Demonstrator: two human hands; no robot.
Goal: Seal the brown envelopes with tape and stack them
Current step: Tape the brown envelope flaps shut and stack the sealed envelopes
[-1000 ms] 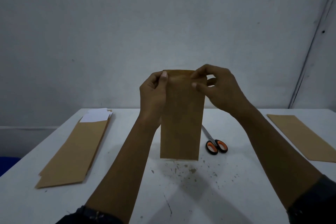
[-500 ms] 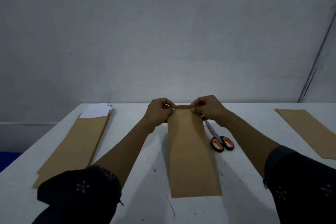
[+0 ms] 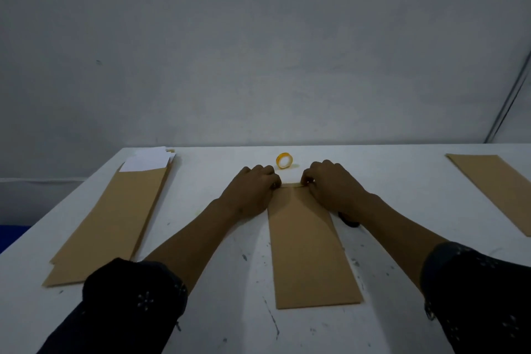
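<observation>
A long brown envelope lies flat on the white table in front of me, its top end pointing away. My left hand and my right hand rest with curled fingers on the two far corners, pinching the folded flap down. A small yellow roll of tape stands on edge just beyond the hands, touching neither. A stack of brown envelopes with white paper sticking out of the top lies at the left. Another brown envelope lies at the right.
Scissors lie under my right wrist; only a dark bit of the handle shows. A grey wall stands right behind the table's far edge. The tabletop near me is speckled with small dark marks.
The envelope was held upright in the air a second ago; it now lies flat on the table with both hands pressing its far end. The tape roll has come into view.
</observation>
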